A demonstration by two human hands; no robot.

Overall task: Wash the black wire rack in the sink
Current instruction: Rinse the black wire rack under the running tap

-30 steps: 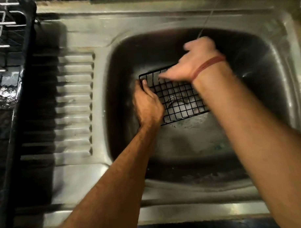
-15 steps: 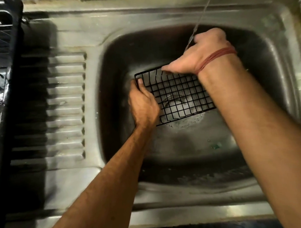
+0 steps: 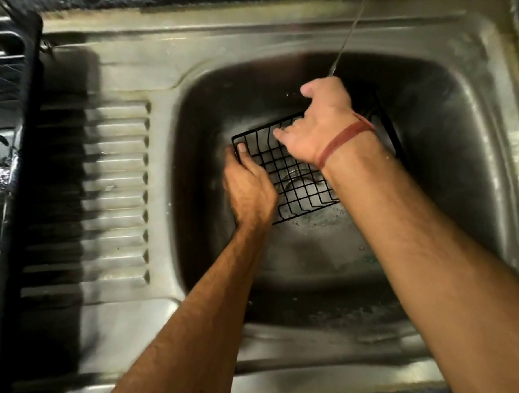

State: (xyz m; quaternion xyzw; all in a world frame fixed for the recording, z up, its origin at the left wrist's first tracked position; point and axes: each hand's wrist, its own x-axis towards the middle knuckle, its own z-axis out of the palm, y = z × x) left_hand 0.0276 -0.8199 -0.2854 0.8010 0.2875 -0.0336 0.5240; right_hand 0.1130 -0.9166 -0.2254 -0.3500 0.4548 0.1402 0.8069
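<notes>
The black wire rack [image 3: 293, 177] hangs tilted inside the steel sink [image 3: 462, 148], over the drain. My left hand [image 3: 247, 188] grips the rack's left edge, thumb hooked over the top wire. My right hand [image 3: 317, 126], with a red band at the wrist, lies on the rack's upper part with its fingers pressed on the wires. A thin stream of water [image 3: 347, 40] falls from above onto the back of my right hand. The rack's far right side is partly hidden by my right forearm.
A ribbed steel drainboard [image 3: 114, 195] lies left of the basin. A black dish rack frame [image 3: 17, 122] with white wires stands at the far left edge. Soapy residue sits on the basin floor [image 3: 322, 247].
My right hand slid down and left across the rack's top, from its far edge onto the grid. My left hand kept its grip on the left edge.
</notes>
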